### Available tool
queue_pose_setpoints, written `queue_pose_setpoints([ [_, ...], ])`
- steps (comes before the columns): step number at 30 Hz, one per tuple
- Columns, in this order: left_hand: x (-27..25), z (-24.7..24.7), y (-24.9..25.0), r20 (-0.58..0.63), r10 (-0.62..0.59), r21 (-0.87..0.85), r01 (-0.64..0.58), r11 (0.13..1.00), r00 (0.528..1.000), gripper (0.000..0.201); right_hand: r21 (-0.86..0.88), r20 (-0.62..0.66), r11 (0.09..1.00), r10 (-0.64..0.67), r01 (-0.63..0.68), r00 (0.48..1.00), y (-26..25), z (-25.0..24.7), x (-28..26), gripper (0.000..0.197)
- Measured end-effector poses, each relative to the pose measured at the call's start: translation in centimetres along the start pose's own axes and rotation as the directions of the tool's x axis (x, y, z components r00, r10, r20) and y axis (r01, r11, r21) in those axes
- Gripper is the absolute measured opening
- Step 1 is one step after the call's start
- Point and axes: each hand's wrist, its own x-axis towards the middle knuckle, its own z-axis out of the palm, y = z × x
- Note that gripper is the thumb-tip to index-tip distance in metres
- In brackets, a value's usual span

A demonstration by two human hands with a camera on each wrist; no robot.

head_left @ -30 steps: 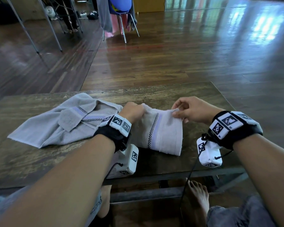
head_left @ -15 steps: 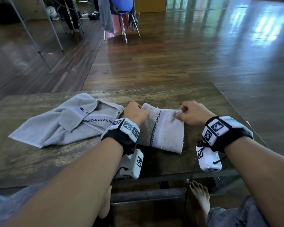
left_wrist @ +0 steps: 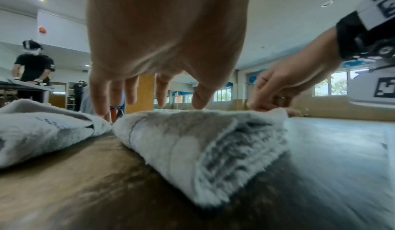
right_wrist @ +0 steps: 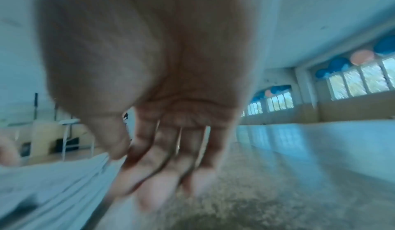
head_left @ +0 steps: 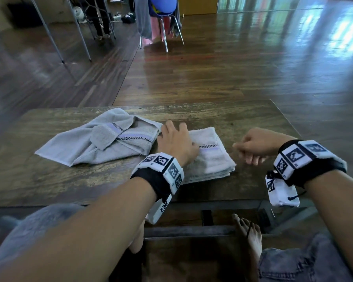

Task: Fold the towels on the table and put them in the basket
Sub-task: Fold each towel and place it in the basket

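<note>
A folded grey towel [head_left: 212,159] with a checked purple stripe lies on the wooden table [head_left: 69,184], near its front middle. My left hand [head_left: 175,139] lies flat on the towel's left part, fingers straight and pressing down; the left wrist view shows those fingertips [left_wrist: 198,101] touching the folded towel [left_wrist: 192,140]. My right hand [head_left: 253,148] hovers at the towel's right edge with loosely curled fingers. In the blurred right wrist view this hand [right_wrist: 160,166] holds nothing. A second, crumpled grey towel [head_left: 80,145] lies to the left. No basket is in view.
Beyond the table a chair [head_left: 161,17] draped with clothes stands on the wooden floor, with metal stand legs [head_left: 55,37] at far left. My bare foot [head_left: 251,235] is under the table's front rail. Another person [left_wrist: 34,64] stands at a distant table.
The towel has been folded over into a smaller stack. My left hand went from gripping its edge to lying flat on top. My right hand let go of the corner and drew back right.
</note>
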Motion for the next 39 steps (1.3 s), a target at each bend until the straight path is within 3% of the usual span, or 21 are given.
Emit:
queue_pose_setpoints([
  [2, -1.3, 1.0, 0.0, 0.111, -0.007, 0.036, 0.003, 0.999, 0.994, 0.059, -0.132, -0.321, 0.985, -0.153, 0.115, 0.935, -0.2, 0.5, -0.1, 0.029],
  [3, -2.0, 1.8, -0.1, 0.162, 0.016, 0.049, -0.024, 0.998, 0.987, 0.065, -0.136, -0.408, 0.975, -0.219, 0.178, 0.886, -0.8, 1.1, -0.2, 0.021],
  [4, -2.6, 2.6, -0.1, 0.198, 0.054, 0.053, -0.066, 0.996, 0.979, 0.070, -0.132, -0.431, 0.959, -0.284, 0.252, 0.856, -1.6, 2.0, -0.2, 0.018],
  [7, -3.4, 4.4, -0.5, 0.229, 0.214, -0.010, -0.217, 0.976, 0.950, 0.069, -0.186, -0.256, 0.903, -0.426, 0.388, 0.868, -3.7, 6.1, -0.1, 0.043],
  [9, -2.9, 4.9, -1.2, 0.250, 0.254, -0.023, -0.257, 0.966, 0.934, 0.070, -0.239, -0.188, 0.907, -0.393, 0.346, 0.900, -3.8, 8.7, 0.3, 0.055],
  [13, -1.9, 5.6, -1.9, 0.275, 0.192, -0.057, -0.184, 0.981, 0.942, 0.069, -0.198, -0.229, 0.961, -0.237, 0.193, 0.944, -2.9, 10.4, 1.0, 0.064],
  [19, -1.6, 5.6, -2.7, 0.252, 0.102, -0.071, -0.087, 0.994, 0.962, 0.067, -0.063, -0.330, 0.998, -0.026, 0.005, 0.944, -1.8, 10.7, 0.7, 0.065],
  [23, -1.6, 5.0, -3.6, 0.287, -0.003, -0.057, 0.021, 0.998, 0.958, 0.075, 0.006, -0.334, 0.999, 0.044, -0.044, 0.942, -1.4, 10.9, 0.3, 0.066],
  [27, -2.7, 4.0, -2.0, 0.219, -0.120, -0.124, 0.150, 0.981, 0.968, 0.076, 0.034, -0.350, 0.999, 0.050, -0.041, 0.935, -1.6, 11.2, 0.3, 0.066],
  [30, -2.6, 1.4, -0.2, 0.081, -0.181, -0.236, 0.195, 0.952, 0.980, 0.049, 0.085, -0.380, 0.996, 0.036, -0.003, 0.924, -1.9, 11.8, 0.2, 0.067],
  [32, -2.3, -0.9, 0.8, 0.076, -0.185, -0.374, 0.200, 0.905, 0.980, 0.038, 0.174, -0.378, 0.985, 0.057, 0.010, 0.924, -2.6, 11.9, 0.1, 0.071],
  [34, -2.4, -3.6, 1.6, 0.086, -0.163, -0.499, 0.184, 0.847, 0.983, 0.036, 0.359, -0.371, 0.933, 0.112, 0.031, 0.922, -4.0, 11.1, -0.3, 0.075],
  [36, -2.4, -7.1, 1.7, 0.053, -0.110, -0.571, 0.120, 0.812, 0.993, 0.030, 0.557, -0.376, 0.820, 0.112, 0.128, 0.920, -6.1, 9.2, -0.8, 0.074],
  [39, -3.6, -13.4, 0.0, -0.019, -0.075, -0.682, 0.042, 0.730, 0.997, 0.028, 0.646, -0.406, 0.714, 0.024, 0.269, 0.913, -10.4, 5.8, -2.8, 0.077],
])
